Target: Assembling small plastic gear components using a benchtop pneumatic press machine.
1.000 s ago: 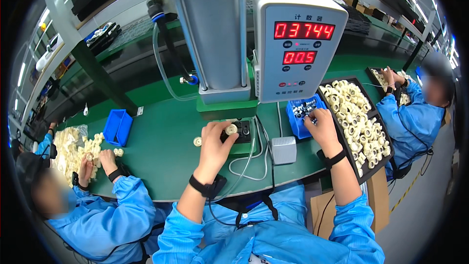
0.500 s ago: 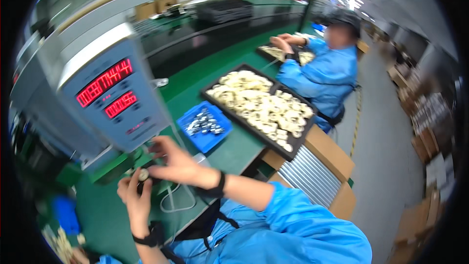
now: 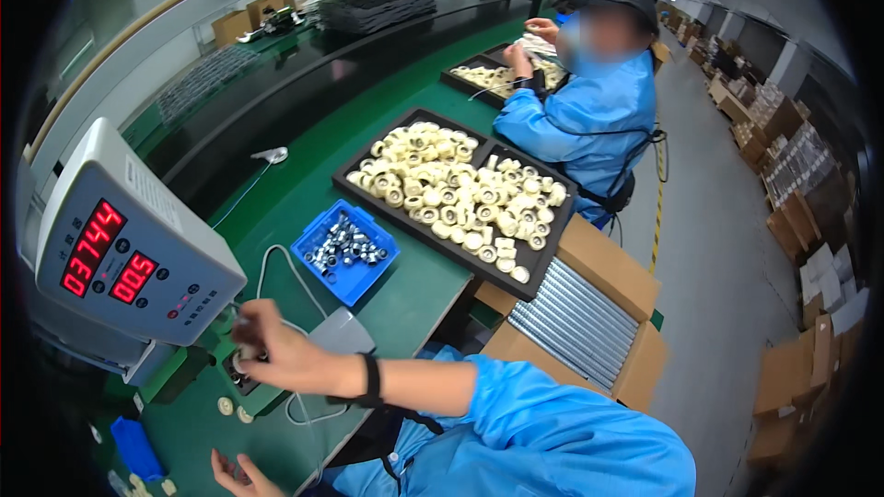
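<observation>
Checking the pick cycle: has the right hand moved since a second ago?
Yes. Judged against the blue bin, where it was among the metal parts, the right hand has moved left, to the black fixture.

On my feed, a small, round, cream-coloured plastic fitting (image 3: 238, 364) sat at the black fixture (image 3: 247, 386), partly covered by the blurred right grip (image 3: 285, 359); I couldn't tell whether the fingers pinched it. I saw two matching cream fittings (image 3: 226, 406) on the green desk (image 3: 189, 433), close together, the nearer-left one showing its ringed round face.
</observation>
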Demonstrator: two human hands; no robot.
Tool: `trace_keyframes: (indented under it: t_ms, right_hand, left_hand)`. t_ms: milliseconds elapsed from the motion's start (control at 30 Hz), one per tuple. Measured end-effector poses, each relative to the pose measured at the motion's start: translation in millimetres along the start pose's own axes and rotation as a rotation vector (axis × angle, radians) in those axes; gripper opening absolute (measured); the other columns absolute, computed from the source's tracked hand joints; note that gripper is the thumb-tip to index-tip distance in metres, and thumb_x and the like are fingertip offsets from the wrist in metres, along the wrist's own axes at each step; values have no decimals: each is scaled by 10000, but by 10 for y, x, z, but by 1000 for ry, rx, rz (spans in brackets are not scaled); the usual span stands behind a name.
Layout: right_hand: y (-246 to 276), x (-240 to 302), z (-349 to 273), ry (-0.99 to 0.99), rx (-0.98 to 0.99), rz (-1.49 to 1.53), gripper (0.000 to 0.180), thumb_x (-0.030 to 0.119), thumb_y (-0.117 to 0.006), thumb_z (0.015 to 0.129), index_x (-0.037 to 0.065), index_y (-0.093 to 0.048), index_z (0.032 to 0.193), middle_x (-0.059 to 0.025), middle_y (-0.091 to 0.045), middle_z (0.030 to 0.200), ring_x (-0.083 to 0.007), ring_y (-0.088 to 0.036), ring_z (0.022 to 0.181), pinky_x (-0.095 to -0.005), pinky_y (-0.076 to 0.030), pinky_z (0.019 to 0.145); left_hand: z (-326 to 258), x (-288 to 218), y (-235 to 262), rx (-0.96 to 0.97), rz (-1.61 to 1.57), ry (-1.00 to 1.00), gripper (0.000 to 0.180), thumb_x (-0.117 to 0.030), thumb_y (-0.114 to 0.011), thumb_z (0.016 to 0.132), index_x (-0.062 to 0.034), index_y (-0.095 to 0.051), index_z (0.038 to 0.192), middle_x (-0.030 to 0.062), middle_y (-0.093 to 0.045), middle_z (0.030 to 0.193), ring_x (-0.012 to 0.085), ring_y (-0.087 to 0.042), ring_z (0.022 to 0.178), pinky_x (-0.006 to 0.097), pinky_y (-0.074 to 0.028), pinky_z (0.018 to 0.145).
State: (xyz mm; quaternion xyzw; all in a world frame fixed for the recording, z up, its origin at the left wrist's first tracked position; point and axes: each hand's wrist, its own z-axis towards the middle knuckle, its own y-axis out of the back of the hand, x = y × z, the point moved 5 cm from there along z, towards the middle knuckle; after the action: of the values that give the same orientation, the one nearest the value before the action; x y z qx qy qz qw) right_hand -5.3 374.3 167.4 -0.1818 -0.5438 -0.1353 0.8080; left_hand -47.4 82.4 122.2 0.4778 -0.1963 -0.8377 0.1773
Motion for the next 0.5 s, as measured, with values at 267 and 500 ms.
trace_keyframes:
  t_ms: [267, 500]
  right_hand:
    - [2373, 370, -396, 50, -584, -768, 541, 44, -668, 872, 49, -313, 1279, -192, -590, 1116, -301, -644, 1002, -408, -534, 869]
    - [2734, 506, -518, 59, -566, -388, 367, 150, -721, 927, 35, -511, 1206, -77, -600, 1232, -163, -595, 1071, -311, -478, 916]
  left_hand:
    - [-491, 412, 241, -169, -68, 184, 350, -48, -664, 949, 15, -576, 1282, 139, -634, 1059, 218, -599, 895, 337, -510, 827]
    - [-512, 403, 138, -210, -88, 195, 302, -56, -641, 952, 23, -583, 1238, 120, -626, 1010, 200, -582, 872, 333, -495, 813]
